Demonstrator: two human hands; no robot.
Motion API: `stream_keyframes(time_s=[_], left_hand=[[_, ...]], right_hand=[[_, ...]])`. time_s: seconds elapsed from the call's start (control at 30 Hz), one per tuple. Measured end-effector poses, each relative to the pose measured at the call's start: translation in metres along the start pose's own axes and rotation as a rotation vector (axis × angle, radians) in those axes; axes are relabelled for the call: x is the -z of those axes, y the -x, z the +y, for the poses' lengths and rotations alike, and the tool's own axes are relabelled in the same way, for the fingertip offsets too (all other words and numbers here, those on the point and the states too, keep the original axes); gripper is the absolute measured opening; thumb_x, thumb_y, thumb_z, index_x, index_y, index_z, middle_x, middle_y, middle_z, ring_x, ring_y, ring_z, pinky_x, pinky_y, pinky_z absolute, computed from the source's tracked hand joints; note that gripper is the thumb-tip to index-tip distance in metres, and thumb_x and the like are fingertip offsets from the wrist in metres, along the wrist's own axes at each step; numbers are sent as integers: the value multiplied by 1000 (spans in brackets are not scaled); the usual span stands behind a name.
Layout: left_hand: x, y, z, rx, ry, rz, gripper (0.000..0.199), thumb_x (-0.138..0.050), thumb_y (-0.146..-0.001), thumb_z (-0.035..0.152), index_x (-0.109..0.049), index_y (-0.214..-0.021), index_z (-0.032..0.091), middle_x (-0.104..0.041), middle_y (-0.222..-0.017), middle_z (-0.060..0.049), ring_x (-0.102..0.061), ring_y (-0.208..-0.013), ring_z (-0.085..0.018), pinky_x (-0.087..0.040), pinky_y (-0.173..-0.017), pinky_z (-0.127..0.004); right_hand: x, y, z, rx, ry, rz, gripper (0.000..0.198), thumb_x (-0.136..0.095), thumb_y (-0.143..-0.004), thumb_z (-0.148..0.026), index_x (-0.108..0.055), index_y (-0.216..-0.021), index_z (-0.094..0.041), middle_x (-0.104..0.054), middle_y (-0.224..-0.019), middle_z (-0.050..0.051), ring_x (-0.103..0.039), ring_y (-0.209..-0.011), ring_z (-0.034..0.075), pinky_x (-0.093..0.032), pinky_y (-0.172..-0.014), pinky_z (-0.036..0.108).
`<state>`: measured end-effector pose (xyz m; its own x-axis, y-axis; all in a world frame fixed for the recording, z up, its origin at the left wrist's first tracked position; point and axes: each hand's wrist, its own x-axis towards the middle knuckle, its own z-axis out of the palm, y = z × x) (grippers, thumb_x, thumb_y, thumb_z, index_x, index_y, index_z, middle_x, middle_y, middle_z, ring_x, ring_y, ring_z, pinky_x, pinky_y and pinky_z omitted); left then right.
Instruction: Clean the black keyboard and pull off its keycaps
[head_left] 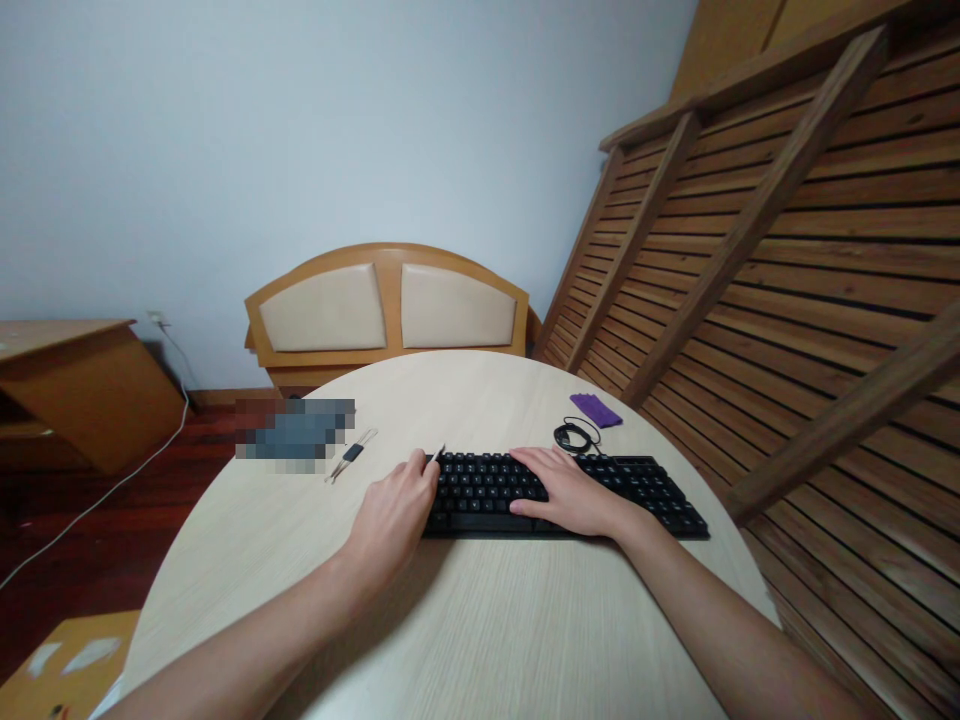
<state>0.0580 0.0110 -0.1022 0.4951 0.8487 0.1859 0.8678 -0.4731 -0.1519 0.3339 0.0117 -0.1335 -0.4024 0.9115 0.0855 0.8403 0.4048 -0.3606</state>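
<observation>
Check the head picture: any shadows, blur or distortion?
All in head view: soft shadow near the bare left hand on the round, pale wood-grain table; coarse pixel blocks mask a blue-grey item near its left edge; legends on the black rectangular keyboard are hard to read; the right side looks wide-angle stretched.

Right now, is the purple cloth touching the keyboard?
Apart: the head view shows bare table between the cloth and the keyboard.
</observation>
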Motion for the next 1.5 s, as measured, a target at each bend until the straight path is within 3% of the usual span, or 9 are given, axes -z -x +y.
stream_keyframes(time_s=[0.13, 0.73, 0.93, 1.13, 1.33, 1.5], left_hand=[[1, 1, 2, 12, -4, 10, 28, -39, -84, -3, -56, -96, 15, -57, -96, -8, -66, -77, -22, -47, -53, -26], [15, 8, 16, -25, -13, -158, 29, -39, -85, -4, -56, -101, 15, -60, -100, -9, -66, -88, -22, -57, -65, -30], [5, 0, 10, -27, -42, -112, 29, -37, -86, -3, -56, -102, 14, -59, -101, -10, -68, -82, -22, -57, -64, -31], [11, 6, 14, -36, -31, -155, 31, -40, -84, -4, -56, -103, 14, -59, -102, -11, -68, -85, -24, -57, -63, -31], [7, 2, 10, -15, -32, -117, 31, -37, -85, -4, -57, -102, 13, -58, -100, -11, -69, -80, -25, -55, -59, -33], [12, 5, 11, -18, -24, -142, 31, -38, -84, -4, -57, -101, 14, -58, -99, -10, -68, -80, -24, -53, -58, -31]], right_hand=[[0, 0, 0, -4, 5, -4, 78, -51, -85, -71, -40, -146, -24, -44, -149, 10, -36, -137, 32, -19, -118, 52], [0, 1, 3, 12, -9, -12, 79, -51, -85, -71, -38, -148, -26, -42, -151, 10, -34, -139, 33, -15, -119, 54], [2, 3, 7, 49, 6, -64, 102, -61, -73, -76, -29, -153, -23, -33, -156, 11, -26, -144, 34, -10, -120, 55], [1, 7, 18, 35, 25, -116, 120, -69, -62, -77, -17, -156, -24, -16, -163, 11, -12, -148, 37, -3, -120, 57], [2, 6, 16, 54, -1, -76, 116, -73, -61, -73, -24, -155, -27, -31, -158, 10, -23, -145, 37, -7, -120, 58], [2, 5, 14, 57, 2, -66, 115, -72, -61, -74, -28, -154, -23, -33, -157, 12, -26, -143, 37, -9, -119, 57]])
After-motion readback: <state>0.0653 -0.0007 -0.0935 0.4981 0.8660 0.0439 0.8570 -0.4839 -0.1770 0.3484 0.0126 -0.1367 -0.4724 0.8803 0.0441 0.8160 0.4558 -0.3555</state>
